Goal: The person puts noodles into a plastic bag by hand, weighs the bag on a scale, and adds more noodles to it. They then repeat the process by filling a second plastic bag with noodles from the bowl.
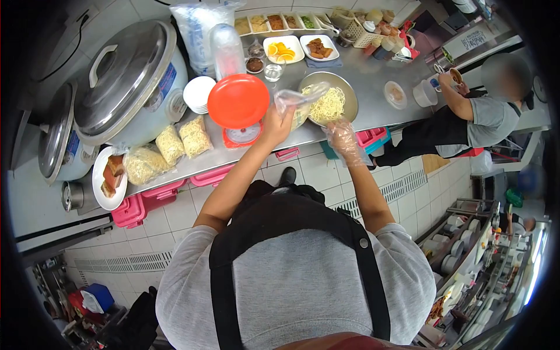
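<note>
My bare left hand [278, 124] is closed on a clear plastic bag [300, 111] with some pale noodles inside, held up at the left rim of a wide metal bowl [350, 104]. Loose yellow noodles [328, 105] lie heaped in that bowl. At its near rim is my right hand [345, 143] in a clear plastic glove, fingers curled at the edge of the noodles and partly hidden. Just left of my left hand stands a kitchen scale [242, 135] with a round red pan [238, 101]. Several bagged noodle portions [170, 144] sit farther left on the counter.
Large lidded cookers [125, 81] and a plate of meat [111, 178] occupy the left. Behind the bowl are orange slices [282, 51], fried pieces [319, 49] and topping trays [275, 23]. A co-worker [484, 116] stands at the right, holding a small bowl. Pink bins [140, 209] sit below the counter.
</note>
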The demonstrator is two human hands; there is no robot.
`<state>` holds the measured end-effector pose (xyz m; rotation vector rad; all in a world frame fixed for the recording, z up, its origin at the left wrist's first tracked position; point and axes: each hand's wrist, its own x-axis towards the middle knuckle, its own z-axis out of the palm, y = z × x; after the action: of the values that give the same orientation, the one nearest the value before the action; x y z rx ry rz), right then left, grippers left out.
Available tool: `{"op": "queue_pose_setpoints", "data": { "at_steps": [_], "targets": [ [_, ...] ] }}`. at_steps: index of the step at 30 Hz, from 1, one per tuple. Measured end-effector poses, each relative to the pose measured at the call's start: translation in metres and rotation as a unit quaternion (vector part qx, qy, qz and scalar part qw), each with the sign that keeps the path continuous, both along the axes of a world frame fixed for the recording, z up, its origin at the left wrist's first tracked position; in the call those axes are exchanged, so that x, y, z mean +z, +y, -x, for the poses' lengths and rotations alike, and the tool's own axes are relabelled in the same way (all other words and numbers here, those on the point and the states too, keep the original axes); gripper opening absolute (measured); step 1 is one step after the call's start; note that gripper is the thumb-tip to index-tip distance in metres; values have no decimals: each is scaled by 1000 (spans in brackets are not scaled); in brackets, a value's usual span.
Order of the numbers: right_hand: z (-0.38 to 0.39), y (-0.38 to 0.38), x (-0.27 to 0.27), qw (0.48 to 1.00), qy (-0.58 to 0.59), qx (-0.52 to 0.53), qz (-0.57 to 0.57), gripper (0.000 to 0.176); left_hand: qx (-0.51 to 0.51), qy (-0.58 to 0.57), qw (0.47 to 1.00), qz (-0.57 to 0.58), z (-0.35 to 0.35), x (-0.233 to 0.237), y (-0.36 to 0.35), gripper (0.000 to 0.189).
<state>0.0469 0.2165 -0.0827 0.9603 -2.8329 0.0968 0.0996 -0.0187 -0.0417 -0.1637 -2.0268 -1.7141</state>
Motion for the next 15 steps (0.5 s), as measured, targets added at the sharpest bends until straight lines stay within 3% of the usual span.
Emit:
{"op": "queue_pose_setpoints", "data": {
  "at_steps": [2,3,5,6,8,10,13,14,15],
  "targets": [
    [-4,-1,11,980,71,77,172,37,51,48,987,145,12,-54,7,29],
    [-6,-2,9,980,72,74,172,37,49,49,987,145,16,-78,8,29],
    [-15,-8,1,970,99,71,213,57,57,-105,983,137,19,-111,11,32],
    [-23,-12,-1,970,92,96,205,58,36,-96,995,7,21,-94,15,36],
    [-38,-24,-5,967,48,142,205,57,42,-138,989,30,28,-53,14,38],
    [-46,-33,-14,968,44,172,178,56,79,-194,976,51,34,-45,14,43],
    [-40,-47,-35,961,58,221,158,56,112,-229,967,11,52,-63,10,46],
    [-39,-49,-43,956,70,236,161,56,107,-329,935,-81,61,-98,11,48],
    [-36,-49,-50,954,67,241,164,56,114,-330,934,-81,62,-127,11,48]
  ]
}}
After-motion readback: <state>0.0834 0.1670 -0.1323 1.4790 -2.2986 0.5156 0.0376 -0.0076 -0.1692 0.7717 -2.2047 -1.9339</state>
